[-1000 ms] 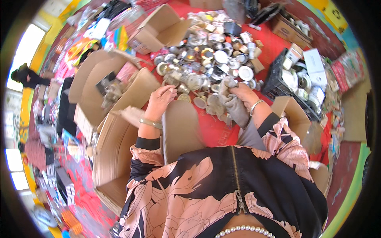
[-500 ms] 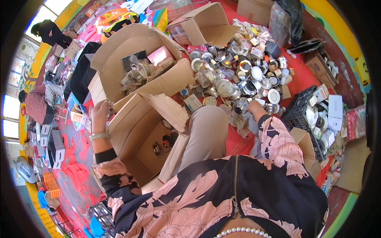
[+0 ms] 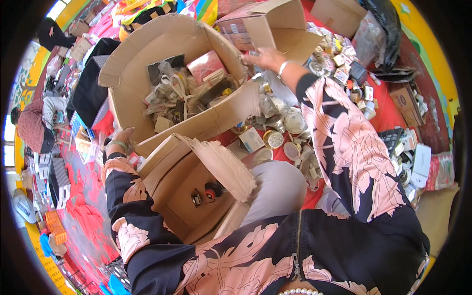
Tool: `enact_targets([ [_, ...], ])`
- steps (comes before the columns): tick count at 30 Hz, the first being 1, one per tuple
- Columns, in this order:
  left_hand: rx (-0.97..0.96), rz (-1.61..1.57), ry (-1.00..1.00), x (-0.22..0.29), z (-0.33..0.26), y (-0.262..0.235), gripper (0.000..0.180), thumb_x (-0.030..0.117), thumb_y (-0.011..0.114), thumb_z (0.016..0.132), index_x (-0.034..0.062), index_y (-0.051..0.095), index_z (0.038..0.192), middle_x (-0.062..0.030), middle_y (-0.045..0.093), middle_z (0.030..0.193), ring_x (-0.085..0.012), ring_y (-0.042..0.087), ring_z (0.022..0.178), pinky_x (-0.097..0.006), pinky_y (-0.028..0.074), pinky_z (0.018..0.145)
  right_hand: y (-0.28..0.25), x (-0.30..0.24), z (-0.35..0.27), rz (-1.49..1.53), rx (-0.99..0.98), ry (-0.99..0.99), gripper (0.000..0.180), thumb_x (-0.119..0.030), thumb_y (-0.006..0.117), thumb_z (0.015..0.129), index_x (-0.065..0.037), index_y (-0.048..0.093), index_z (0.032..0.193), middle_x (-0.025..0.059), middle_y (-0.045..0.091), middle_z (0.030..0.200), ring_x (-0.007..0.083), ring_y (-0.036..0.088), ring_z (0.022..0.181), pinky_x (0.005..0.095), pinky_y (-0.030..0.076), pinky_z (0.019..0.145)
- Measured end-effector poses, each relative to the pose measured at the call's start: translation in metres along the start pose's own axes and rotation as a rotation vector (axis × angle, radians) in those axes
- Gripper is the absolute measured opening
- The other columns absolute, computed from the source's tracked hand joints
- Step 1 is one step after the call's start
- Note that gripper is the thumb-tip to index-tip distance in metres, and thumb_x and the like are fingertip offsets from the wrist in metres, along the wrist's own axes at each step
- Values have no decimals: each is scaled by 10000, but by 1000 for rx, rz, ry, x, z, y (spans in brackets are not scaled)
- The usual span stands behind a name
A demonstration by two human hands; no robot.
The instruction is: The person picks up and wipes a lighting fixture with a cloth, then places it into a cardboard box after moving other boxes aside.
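Observation:
A large open cardboard box lies ahead of me, with crumpled clear plastic packaging, a pink box and a dark flat panel inside. At its near left corner my left hand closes on the cardboard; some fingers are hidden. My right hand reaches across to the far right rim, fingertips curled at the edge. Closer to me stands a smaller open cardboard box, holding a round black-and-red item and a small metal piece. My knee touches its right side.
A heap of jars, lids and small boxes spreads over the red floor covering to the right, partly behind my right arm. Another open carton lies beyond it. At far right is a filled black crate. A person sits at the left.
My right hand has left the jar heap and gone forward and left to the large box's rim. My left hand has shifted slightly to that box's corner. The view has moved forward.

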State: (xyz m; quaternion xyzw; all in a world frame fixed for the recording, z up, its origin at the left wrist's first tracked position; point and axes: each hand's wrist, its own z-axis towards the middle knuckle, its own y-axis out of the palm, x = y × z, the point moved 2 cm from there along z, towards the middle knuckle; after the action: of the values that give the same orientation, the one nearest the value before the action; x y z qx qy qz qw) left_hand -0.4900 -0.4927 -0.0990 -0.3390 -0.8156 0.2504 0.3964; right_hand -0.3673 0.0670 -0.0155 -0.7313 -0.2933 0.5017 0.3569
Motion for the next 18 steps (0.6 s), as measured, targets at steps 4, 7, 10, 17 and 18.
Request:
enact_targets([
  [4, -137, -486, -21, -34, 34, -9, 359, 180, 546, 786, -23, 530, 1081, -163, 588, 1036, -310, 586, 907, -424, 473, 783, 39, -27, 71, -169, -32, -21, 762, -656, 517, 678, 17, 606, 1025, 222, 605, 1007, 339, 577, 946, 370, 431, 830],
  [7, -131, -444, -68, 4, -6, 7, 354, 105, 520, 760, -45, 519, 1081, -186, 585, 1018, -327, 580, 901, -440, 471, 777, 57, -19, 85, -228, -54, 69, 589, -525, 522, 712, 1, 642, 949, 218, 614, 976, 346, 585, 921, 371, 444, 806],
  [10, -75, -417, 62, -5, -1, -2, 306, 60, 524, 710, -48, 561, 994, -161, 604, 902, -306, 597, 777, -401, 489, 710, 87, 12, 124, -308, 28, -40, 331, -266, 517, 692, 1, 661, 825, 209, 633, 855, 347, 605, 835, 376, 465, 739],
  [17, -24, -276, 274, 68, -16, -38, 181, 0, 557, 612, -67, 602, 774, -94, 584, 688, -217, 567, 583, -344, 447, 524, 63, 27, 101, -119, 17, 10, 254, -202, 575, 660, -1, 651, 796, 209, 622, 787, 330, 613, 763, 380, 472, 700],
  [18, -37, -252, 302, 81, -12, -46, 171, -1, 558, 611, -65, 600, 763, -90, 579, 674, -213, 561, 561, -342, 441, 506, 52, 27, 99, -153, -20, -36, 303, -217, 581, 649, 25, 644, 820, 232, 619, 836, 343, 610, 807, 369, 473, 726],
])
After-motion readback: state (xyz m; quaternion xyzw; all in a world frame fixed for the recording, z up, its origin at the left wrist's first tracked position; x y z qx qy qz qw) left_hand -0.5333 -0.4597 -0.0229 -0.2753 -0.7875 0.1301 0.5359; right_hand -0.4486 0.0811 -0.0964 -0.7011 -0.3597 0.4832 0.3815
